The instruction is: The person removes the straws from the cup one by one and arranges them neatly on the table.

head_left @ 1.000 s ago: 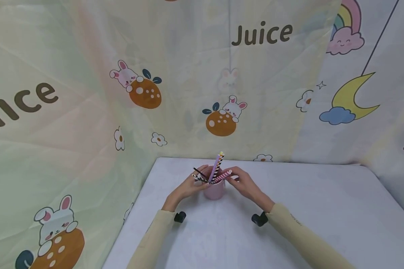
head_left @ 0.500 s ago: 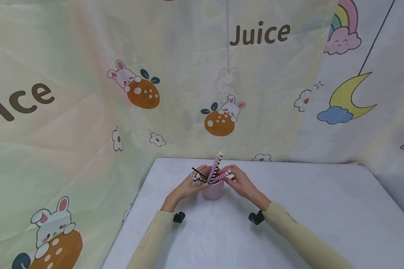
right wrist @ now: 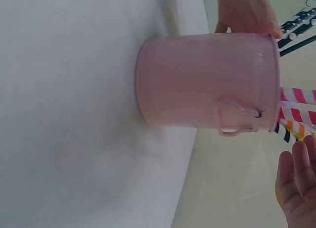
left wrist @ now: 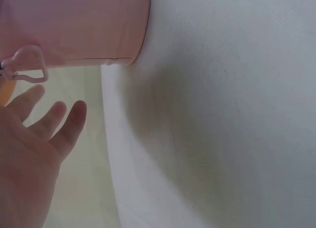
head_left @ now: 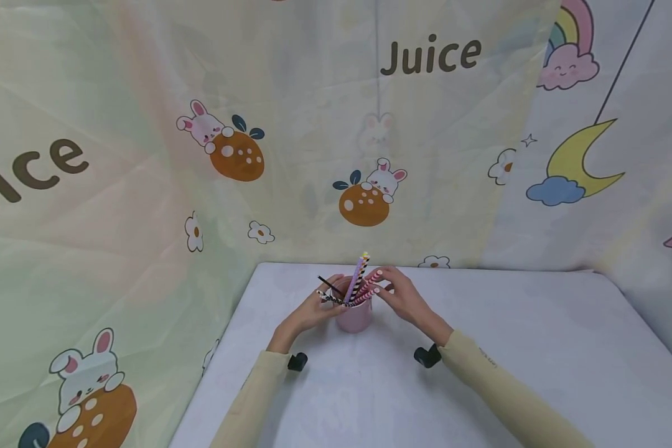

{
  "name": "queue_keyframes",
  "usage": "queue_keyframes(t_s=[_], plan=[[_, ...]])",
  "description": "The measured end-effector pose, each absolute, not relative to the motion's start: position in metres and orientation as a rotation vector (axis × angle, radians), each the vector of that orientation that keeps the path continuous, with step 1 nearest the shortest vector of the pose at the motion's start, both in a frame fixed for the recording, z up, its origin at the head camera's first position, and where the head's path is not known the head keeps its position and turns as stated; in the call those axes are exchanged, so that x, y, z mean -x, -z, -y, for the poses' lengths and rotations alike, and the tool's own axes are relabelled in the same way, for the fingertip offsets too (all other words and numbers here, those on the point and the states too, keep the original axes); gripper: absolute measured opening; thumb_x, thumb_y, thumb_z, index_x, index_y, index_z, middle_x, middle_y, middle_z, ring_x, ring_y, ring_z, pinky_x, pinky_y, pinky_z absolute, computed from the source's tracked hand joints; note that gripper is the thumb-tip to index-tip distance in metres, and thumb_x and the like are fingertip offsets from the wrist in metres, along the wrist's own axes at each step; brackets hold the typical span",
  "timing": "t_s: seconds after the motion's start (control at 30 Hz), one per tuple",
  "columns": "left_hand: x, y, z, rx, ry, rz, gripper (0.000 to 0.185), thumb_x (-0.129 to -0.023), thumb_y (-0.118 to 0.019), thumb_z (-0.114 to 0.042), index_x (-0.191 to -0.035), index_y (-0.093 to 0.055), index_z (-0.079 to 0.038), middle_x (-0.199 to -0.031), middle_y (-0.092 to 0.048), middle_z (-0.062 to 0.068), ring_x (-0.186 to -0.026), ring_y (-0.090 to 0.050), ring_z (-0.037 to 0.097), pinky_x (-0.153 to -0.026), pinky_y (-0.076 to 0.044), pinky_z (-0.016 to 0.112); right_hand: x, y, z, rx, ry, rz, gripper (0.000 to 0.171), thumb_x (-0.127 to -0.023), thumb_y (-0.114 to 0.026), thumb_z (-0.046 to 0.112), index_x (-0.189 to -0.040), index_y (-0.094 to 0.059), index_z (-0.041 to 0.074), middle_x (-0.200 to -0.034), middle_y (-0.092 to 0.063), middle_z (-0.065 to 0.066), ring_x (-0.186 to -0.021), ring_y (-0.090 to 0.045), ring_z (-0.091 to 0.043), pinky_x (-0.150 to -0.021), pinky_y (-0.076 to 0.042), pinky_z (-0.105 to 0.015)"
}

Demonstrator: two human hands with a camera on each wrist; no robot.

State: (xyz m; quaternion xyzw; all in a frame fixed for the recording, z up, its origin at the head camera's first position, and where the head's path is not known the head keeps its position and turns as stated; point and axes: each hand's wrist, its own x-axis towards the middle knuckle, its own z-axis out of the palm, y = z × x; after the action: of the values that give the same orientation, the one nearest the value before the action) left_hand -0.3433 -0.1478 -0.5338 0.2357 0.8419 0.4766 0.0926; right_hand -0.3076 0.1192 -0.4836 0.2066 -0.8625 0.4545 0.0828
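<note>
A small pink bucket-shaped cup [head_left: 354, 318] stands on the white table [head_left: 481, 373] with several patterned paper straws in it. A purple straw and a black-and-orange one [head_left: 361, 271] stand up; pink striped straws [head_left: 369, 289] lean right; black-and-white ones [head_left: 328, 297] lean left. My left hand [head_left: 312, 312] rests against the cup's left rim by the black-and-white straws, its fingers [left wrist: 54, 122] relaxed and straight. My right hand [head_left: 401, 297] reaches over the right rim, straight fingers [right wrist: 296, 183] touching the pink striped straws [right wrist: 296, 95]. The cup [right wrist: 202, 82] has a small handle loop [right wrist: 231, 118].
Cartoon-print fabric [head_left: 145, 186] hangs close behind and on both sides of the table. The table's left edge [head_left: 224, 348] drops off just beside my left forearm. Small black wrist cameras [head_left: 298, 361] sit on my cream sleeves.
My right hand has moved slightly up and left toward the cup's rim, pushing the pink striped straws more upright. The left hand and the cup stay in place.
</note>
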Motion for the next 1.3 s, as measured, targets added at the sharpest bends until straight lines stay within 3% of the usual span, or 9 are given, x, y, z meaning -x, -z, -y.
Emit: queue_keyframes(t_s=[0.2, 0.53, 0.7, 1.07, 1.2, 1.3], plan=[[0.344, 0.536, 0.149, -0.663, -1.409, -2.5, 0.082, -0.086, -0.077, -0.046, -0.152, -0.03, -0.049, -0.161, -0.038, -0.006, -0.152, -0.028, 0.026, -0.119, -0.023, 0.06, 0.308, 0.473, -0.122, -0.597, -1.359, 2.548, 0.023, -0.097, -0.067, 0.02, -0.119, -0.068, 0.014, -0.122, -0.061, -0.006, -0.114, -0.062, -0.026, -0.088, -0.055, -0.042], [0.344, 0.534, 0.149, -0.761, -1.408, -2.502, 0.083, -0.089, -0.075, -0.042, -0.157, -0.029, -0.033, -0.16, -0.039, -0.01, -0.152, -0.029, 0.025, -0.118, -0.024, 0.062, 0.309, 0.457, -0.128, -0.619, -1.389, 2.493, 0.028, -0.098, -0.065, 0.022, -0.124, -0.067, 0.012, -0.119, -0.062, -0.004, -0.114, -0.061, -0.024, -0.091, -0.054, -0.044], [0.345, 0.531, 0.147, -0.787, -1.41, -2.504, 0.083, -0.09, -0.075, -0.041, -0.158, -0.028, -0.03, -0.159, -0.04, -0.012, -0.152, -0.028, 0.024, -0.119, -0.024, 0.061, 0.308, 0.45, -0.132, -0.598, -1.419, 2.481, 0.026, -0.099, -0.065, 0.025, -0.122, -0.067, 0.014, -0.117, -0.063, -0.003, -0.113, -0.06, -0.022, -0.093, -0.054, -0.044], [0.347, 0.533, 0.147, -0.797, -1.43, -2.492, 0.082, -0.09, -0.076, -0.032, -0.157, -0.029, -0.03, -0.157, -0.043, -0.012, -0.151, -0.03, 0.02, -0.122, -0.022, 0.056, 0.306, 0.429, -0.14, -0.584, -1.44, 2.428, 0.026, -0.099, -0.065, 0.027, -0.12, -0.068, 0.013, -0.119, -0.065, -0.003, -0.114, -0.057, -0.021, -0.094, -0.052, -0.043], [0.347, 0.533, 0.147, -0.749, -1.42, -2.505, 0.081, -0.089, -0.077, -0.034, -0.154, -0.029, -0.039, -0.157, -0.042, -0.012, -0.151, -0.03, 0.022, -0.121, -0.023, 0.057, 0.306, 0.423, -0.144, -0.587, -1.43, 2.408, 0.026, -0.098, -0.066, 0.028, -0.119, -0.068, 0.013, -0.12, -0.065, -0.003, -0.115, -0.057, -0.02, -0.093, -0.052, -0.042], [0.346, 0.532, 0.147, -0.737, -1.405, -2.517, 0.082, -0.088, -0.077, -0.036, -0.155, -0.03, -0.037, -0.159, -0.041, -0.009, -0.151, -0.03, 0.025, -0.12, -0.024, 0.059, 0.304, 0.418, -0.148, -0.586, -1.419, 2.401, 0.026, -0.098, -0.066, 0.028, -0.118, -0.068, 0.012, -0.12, -0.064, -0.003, -0.116, -0.056, -0.019, -0.093, -0.053, -0.042]])
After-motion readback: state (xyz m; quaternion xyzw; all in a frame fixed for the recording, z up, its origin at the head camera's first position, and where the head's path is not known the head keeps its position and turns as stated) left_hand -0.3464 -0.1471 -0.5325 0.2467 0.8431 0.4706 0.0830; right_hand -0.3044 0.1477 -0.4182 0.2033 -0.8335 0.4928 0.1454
